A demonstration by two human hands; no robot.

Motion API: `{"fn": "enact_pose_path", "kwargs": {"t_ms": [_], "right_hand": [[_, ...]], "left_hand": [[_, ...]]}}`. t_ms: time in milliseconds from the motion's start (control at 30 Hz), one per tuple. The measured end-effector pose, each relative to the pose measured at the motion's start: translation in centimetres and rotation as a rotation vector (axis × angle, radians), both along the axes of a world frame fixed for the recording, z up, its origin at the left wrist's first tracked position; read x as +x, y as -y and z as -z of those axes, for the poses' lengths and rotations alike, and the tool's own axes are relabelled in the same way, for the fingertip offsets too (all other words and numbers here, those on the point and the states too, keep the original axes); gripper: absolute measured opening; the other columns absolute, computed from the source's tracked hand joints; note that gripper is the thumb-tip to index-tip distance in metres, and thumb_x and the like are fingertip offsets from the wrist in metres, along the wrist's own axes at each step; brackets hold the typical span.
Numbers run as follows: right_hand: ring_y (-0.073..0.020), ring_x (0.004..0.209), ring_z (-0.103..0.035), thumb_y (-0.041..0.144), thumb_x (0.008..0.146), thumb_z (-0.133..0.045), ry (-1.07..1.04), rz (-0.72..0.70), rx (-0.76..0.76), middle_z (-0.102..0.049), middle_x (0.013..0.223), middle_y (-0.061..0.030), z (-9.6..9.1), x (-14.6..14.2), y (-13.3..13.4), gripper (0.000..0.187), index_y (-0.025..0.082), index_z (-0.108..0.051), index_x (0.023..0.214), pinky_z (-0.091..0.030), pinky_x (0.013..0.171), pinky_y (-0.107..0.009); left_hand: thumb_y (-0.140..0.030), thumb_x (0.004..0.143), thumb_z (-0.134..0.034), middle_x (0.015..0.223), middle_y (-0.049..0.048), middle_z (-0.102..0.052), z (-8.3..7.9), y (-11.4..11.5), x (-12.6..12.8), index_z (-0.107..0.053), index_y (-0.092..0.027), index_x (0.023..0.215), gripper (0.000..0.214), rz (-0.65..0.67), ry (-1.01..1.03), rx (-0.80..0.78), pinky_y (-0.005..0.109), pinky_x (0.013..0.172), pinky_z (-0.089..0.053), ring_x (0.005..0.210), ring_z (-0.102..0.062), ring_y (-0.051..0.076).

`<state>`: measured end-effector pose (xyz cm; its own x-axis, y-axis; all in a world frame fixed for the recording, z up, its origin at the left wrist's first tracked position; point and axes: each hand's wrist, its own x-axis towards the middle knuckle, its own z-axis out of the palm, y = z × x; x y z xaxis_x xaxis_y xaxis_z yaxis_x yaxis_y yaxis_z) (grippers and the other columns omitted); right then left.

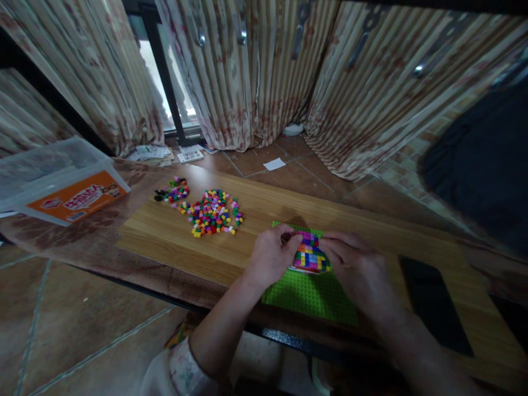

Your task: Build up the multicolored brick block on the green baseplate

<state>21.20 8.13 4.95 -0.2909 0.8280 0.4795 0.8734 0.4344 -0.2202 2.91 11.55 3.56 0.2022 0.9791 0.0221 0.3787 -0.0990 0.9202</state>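
Note:
A multicoloured block of toy building bricks sits on a green studded baseplate. At its left edge is my left hand, fingers curled and thumb pressed against the bricks. My right hand is closed at the opposite edge, its thumb and index finger drawn together at the upper right of the block. Whatever lies between those right fingertips is hidden. Both hands cover parts of the block's sides.
Loose small bricks lie in a pile on the wooden board, left of the baseplate. A clear plastic box with an orange label stands at the far left. On the right lies a dark flat rectangular thing. Striped curtains hang behind.

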Motion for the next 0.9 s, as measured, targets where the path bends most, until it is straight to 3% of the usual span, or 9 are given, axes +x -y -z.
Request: {"fn": "enact_pose_path", "kwargs": {"t_ms": [200, 300, 400, 500, 633, 900], "right_hand": [[-0.0211, 0.094, -0.068, 0.041, 0.083, -0.068, -0.496, 0.183, -0.125, -0.072, 0.103, -0.0052, 2.2, 0.9, 0.6, 0.02, 0.024, -0.075, 0.093, -0.053, 0.088, -0.038], [-0.0222, 0.096, -0.068, 0.049, 0.082, -0.067, -0.879, 0.357, -0.218, -0.073, 0.105, -0.007, 3.1, 0.9, 0.8, 0.033, 0.022, -0.074, 0.099, -0.053, 0.09, -0.041], [-0.0235, 0.107, -0.066, 0.054, 0.084, -0.062, -1.136, 0.421, -0.327, -0.072, 0.116, -0.0078, 3.6, -0.1, 0.6, 0.04, 0.022, -0.073, 0.107, -0.049, 0.098, -0.045], [-0.024, 0.111, -0.064, 0.054, 0.08, -0.065, -1.185, 0.405, -0.393, -0.071, 0.12, -0.0069, 3.5, -1.6, 0.1, 0.041, 0.024, -0.073, 0.106, -0.048, 0.1, -0.045], [-0.0226, 0.095, -0.068, 0.054, 0.079, -0.065, -1.18, 0.357, -0.433, -0.074, 0.111, -0.0066, 3.3, -2.7, -0.4, 0.04, 0.024, -0.074, 0.104, -0.054, 0.085, -0.04], [-0.0209, 0.086, -0.067, 0.053, 0.08, -0.062, -1.067, 0.372, -0.328, -0.075, 0.1, -0.006, 4.0, -2.9, -0.5, 0.039, 0.022, -0.074, 0.101, -0.053, 0.078, -0.037]], "left_hand": [[-0.035, 0.091, -0.055, 0.079, 0.0027, -0.071, 0.5, 0.1, -0.1, -0.071, -0.018, 0.087, 0.024, 0.013, 0.023, 0.014, 0.024, 0.064, -0.046, 0.071, -0.063, 0.015], [-0.035, 0.091, -0.055, 0.079, 0.0028, -0.071, 0.7, 0.0, -0.1, -0.071, -0.018, 0.086, 0.024, 0.009, 0.034, 0.003, 0.024, 0.064, -0.046, 0.072, -0.063, 0.015], [-0.034, 0.091, -0.054, 0.077, 0.0023, -0.071, 0.7, 0.0, -0.1, -0.07, -0.018, 0.085, 0.024, 0.007, 0.031, -0.007, 0.025, 0.063, -0.046, 0.07, -0.063, 0.015], [-0.034, 0.091, -0.054, 0.077, 0.0022, -0.07, 0.7, 0.1, -0.1, -0.07, -0.017, 0.086, 0.024, 0.01, 0.035, -0.011, 0.025, 0.064, -0.046, 0.069, -0.062, 0.015], [-0.035, 0.091, -0.053, 0.079, 0.0027, -0.071, 0.7, 0.3, -0.2, -0.069, -0.017, 0.088, 0.024, 0.019, 0.055, -0.02, 0.025, 0.066, -0.047, 0.071, -0.064, 0.015], [-0.034, 0.09, -0.054, 0.075, 0.0021, -0.07, 0.7, 0.6, 0.0, -0.068, -0.017, 0.084, 0.023, 0.006, 0.078, -0.049, 0.024, 0.063, -0.046, 0.068, -0.062, 0.014]]}}
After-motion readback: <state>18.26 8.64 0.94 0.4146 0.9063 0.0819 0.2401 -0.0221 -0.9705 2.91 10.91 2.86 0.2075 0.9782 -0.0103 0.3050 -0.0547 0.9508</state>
